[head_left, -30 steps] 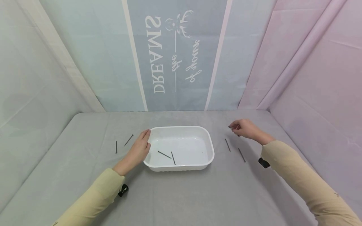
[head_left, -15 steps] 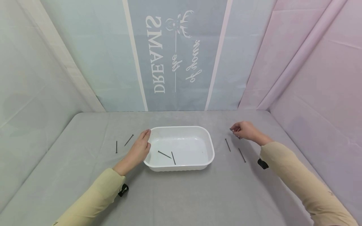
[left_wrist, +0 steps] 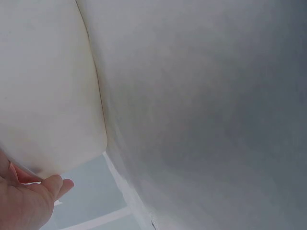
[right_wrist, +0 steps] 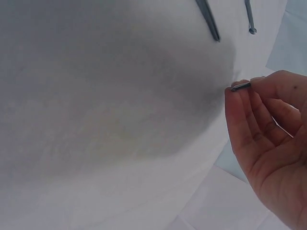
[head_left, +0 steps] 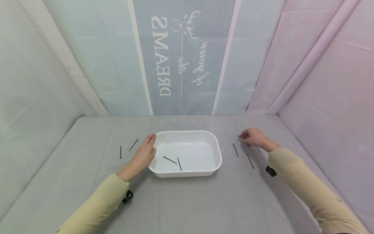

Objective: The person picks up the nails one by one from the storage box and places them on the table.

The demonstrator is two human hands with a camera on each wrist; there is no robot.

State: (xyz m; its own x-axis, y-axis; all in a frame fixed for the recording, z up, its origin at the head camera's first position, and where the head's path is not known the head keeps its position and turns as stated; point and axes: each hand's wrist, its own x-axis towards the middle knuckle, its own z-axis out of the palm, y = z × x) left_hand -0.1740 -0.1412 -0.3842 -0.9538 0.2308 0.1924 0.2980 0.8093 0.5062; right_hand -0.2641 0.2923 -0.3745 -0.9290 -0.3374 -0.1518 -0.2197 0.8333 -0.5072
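Note:
A white rectangular plastic basin [head_left: 195,153] stands on the grey tabletop. At its left end my left hand [head_left: 144,154] grips the rim; the left wrist view shows the thumb against the basin's outer wall [left_wrist: 53,91]. Two dark nails, one [head_left: 170,160] slanted and the other [head_left: 179,163] steeper, lie inside the basin. To the right, my right hand [head_left: 253,137] pinches a nail [right_wrist: 241,86] between thumb and fingertips, low over the table. Just below that hand lie two loose nails, one [head_left: 235,150] closer to the basin and one [head_left: 250,161] farther right.
Left of the basin two more nails rest on the cloth, one upright in view [head_left: 120,152] and one slanted [head_left: 133,145]. A printed fabric backdrop [head_left: 184,65] rises behind the table, with a pink side curtain [head_left: 330,97] on the right.
My right hand has sunk slightly towards the table with the nail still pinched. My left hand and the basin have stayed in place.

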